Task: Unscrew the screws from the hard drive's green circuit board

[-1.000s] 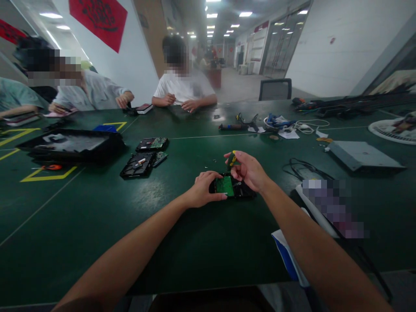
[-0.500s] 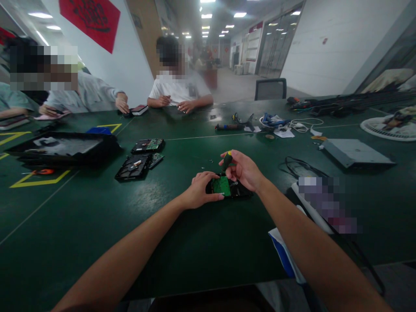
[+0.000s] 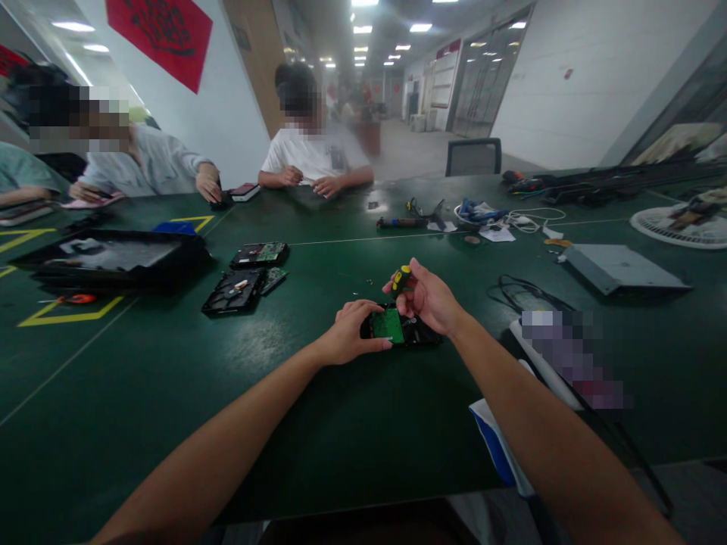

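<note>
A black hard drive (image 3: pixel 417 331) with a green circuit board (image 3: pixel 388 325) facing up lies on the green table (image 3: pixel 295 424) in front of me. My left hand (image 3: pixel 351 331) grips the drive's left end, thumb along its near edge. My right hand (image 3: pixel 429 297) is closed round a screwdriver with a black and yellow handle (image 3: pixel 400 278), held upright over the drive. The screwdriver's tip is hidden behind my fingers.
Two more opened hard drives (image 3: pixel 245 280) and a black tray (image 3: pixel 107 257) lie to the left. Cables (image 3: pixel 522 291), a grey flat box (image 3: pixel 619 269) and tools (image 3: pixel 409 221) sit to the right and far side. Other people sit at the far left and across the table.
My right hand has turned the screwdriver handle slightly and it stands a little higher over the drive. The left hand stays on the drive. The person at far left moved a hand.
</note>
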Motion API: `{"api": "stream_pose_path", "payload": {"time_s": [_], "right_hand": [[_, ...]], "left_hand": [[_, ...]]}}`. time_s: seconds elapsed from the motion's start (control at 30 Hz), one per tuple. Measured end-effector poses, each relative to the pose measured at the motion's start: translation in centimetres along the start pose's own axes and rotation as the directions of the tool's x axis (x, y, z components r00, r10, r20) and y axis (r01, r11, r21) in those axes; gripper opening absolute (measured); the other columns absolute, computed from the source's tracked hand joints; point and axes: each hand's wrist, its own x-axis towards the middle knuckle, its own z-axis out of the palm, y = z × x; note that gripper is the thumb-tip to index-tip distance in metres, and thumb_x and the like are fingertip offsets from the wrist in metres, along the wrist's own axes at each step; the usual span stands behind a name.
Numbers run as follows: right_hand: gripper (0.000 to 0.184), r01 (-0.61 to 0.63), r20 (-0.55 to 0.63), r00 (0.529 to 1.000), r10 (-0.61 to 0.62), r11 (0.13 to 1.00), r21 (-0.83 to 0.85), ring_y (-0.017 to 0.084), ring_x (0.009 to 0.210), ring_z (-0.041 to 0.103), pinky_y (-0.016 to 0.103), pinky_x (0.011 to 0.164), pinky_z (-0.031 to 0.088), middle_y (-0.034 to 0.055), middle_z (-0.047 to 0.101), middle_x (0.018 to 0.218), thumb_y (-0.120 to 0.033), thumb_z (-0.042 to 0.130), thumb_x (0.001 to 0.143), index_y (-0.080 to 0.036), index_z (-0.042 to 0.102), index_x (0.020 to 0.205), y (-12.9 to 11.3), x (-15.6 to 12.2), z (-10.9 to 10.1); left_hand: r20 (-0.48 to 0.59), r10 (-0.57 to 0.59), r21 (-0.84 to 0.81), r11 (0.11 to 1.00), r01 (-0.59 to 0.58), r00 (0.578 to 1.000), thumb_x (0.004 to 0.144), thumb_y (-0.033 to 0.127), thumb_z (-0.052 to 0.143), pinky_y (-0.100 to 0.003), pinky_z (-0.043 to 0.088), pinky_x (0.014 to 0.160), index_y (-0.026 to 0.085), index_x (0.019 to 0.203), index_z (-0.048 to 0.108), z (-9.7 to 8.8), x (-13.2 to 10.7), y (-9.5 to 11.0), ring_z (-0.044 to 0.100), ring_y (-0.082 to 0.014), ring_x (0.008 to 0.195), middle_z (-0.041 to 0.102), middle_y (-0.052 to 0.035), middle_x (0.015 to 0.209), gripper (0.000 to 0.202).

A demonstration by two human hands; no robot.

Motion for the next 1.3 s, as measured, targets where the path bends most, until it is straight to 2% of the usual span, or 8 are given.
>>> {"api": "stream_pose_path", "payload": {"time_s": [0.17, 0.27, 0.43, 0.6, 0.67, 0.83, 1.1, 1.3], "right_hand": [[0.044, 0.029, 0.013, 1.0, -0.029, 0.999, -0.037, 0.006, 0.049, 0.054, 0.022, 0.036, 0.027, 0.0055, 0.071, 0.1, -0.062, 0.061, 0.092, -0.022, 0.069, 0.108, -0.09, -0.21, 0.04], [0.039, 0.052, 0.019, 0.998, -0.052, 0.997, -0.05, 0.005, 0.049, 0.052, 0.021, 0.037, 0.025, 0.0045, 0.071, 0.099, -0.058, 0.065, 0.091, -0.022, 0.071, 0.106, -0.15, -0.37, 0.19], [0.037, 0.044, 0.007, 0.999, -0.044, 0.998, -0.033, 0.007, 0.054, 0.058, 0.02, 0.04, 0.032, 0.0059, 0.074, 0.106, -0.056, 0.071, 0.088, -0.021, 0.065, 0.097, -0.04, -0.33, 0.22], [0.042, 0.023, 0.003, 1.0, -0.023, 1.0, 0.003, 0.009, 0.057, 0.062, 0.022, 0.045, 0.042, 0.0073, 0.075, 0.103, -0.062, 0.065, 0.09, -0.021, 0.062, 0.1, 0.25, -0.14, -0.1], [0.043, 0.033, 0.005, 0.999, -0.033, 0.999, 0.002, 0.008, 0.056, 0.061, 0.022, 0.044, 0.041, 0.0065, 0.074, 0.101, -0.062, 0.064, 0.091, -0.021, 0.064, 0.103, 0.31, -0.12, -0.11], [0.043, 0.075, 0.021, 0.997, -0.074, 0.996, -0.053, 0.005, 0.05, 0.054, 0.021, 0.038, 0.029, 0.0046, 0.072, 0.1, -0.061, 0.063, 0.092, -0.023, 0.07, 0.11, 0.48, -0.2, 0.37], [0.047, 0.04, 0.048, 0.998, -0.04, 0.999, 0.001, 0.009, 0.055, 0.06, 0.023, 0.043, 0.041, 0.0073, 0.071, 0.102, -0.064, 0.057, 0.094, -0.021, 0.072, 0.108, 0.44, -0.07, 0.03], [0.043, 0.024, 0.045, 0.999, -0.024, 1.0, -0.002, 0.007, 0.053, 0.056, 0.02, 0.038, 0.032, 0.0069, 0.072, 0.101, -0.061, 0.061, 0.092, -0.02, 0.071, 0.101, -0.01, -0.14, -0.17]], "left_hand": [[-0.001, -0.004, -0.003, 1.0, 0.004, 1.0, 0.078, 0.069, 0.075, -0.055, 0.038, 0.111, 0.03, 0.14, 0.054, 0.06, 0.03, -0.11, 0.045, -0.0367, 0.135, 0.052, -0.01, 0.145, 0.076], [0.008, -0.007, -0.004, 1.0, 0.007, 1.0, 0.079, 0.069, 0.075, -0.055, 0.037, 0.112, 0.029, 0.14, 0.053, -0.01, 0.04, -0.03, 0.044, -0.0365, 0.136, 0.052, -0.0101, 0.146, 0.076], [0.011, -0.009, -0.003, 1.0, 0.009, 1.0, 0.079, 0.069, 0.074, -0.055, 0.038, 0.112, 0.029, 0.14, 0.053, -0.17, 0.01, 0.11, 0.044, -0.0368, 0.136, 0.051, -0.0098, 0.146, 0.076], [0.008, -0.007, 0.001, 1.0, 0.007, 1.0, 0.079, 0.068, 0.074, -0.055, 0.038, 0.112, 0.03, 0.141, 0.053, -0.14, 0.02, 0.12, 0.045, -0.0366, 0.135, 0.052, -0.0094, 0.146, 0.076], [0.003, -0.007, 0.0, 1.0, 0.007, 1.0, 0.079, 0.068, 0.075, -0.055, 0.038, 0.111, 0.03, 0.14, 0.053, -0.1, 0.05, 0.12, 0.045, -0.0366, 0.135, 0.052, -0.0095, 0.145, 0.076], [0.003, -0.013, -0.006, 1.0, 0.013, 1.0, 0.078, 0.068, 0.075, -0.055, 0.039, 0.111, 0.029, 0.139, 0.054, -0.06, 0.09, 0.15, 0.045, -0.0373, 0.135, 0.053, -0.0098, 0.145, 0.075], [0.008, -0.01, 0.001, 1.0, 0.01, 1.0, 0.079, 0.066, 0.075, -0.055, 0.038, 0.111, 0.031, 0.14, 0.054, -0.02, 0.05, 0.24, 0.046, -0.0365, 0.135, 0.052, -0.0089, 0.146, 0.074], [0.009, -0.014, -0.003, 1.0, 0.014, 1.0, 0.079, 0.066, 0.076, -0.055, 0.038, 0.113, 0.03, 0.14, 0.053, -0.12, 0.04, 0.29, 0.045, -0.0358, 0.136, 0.052, -0.009, 0.147, 0.074]]}}
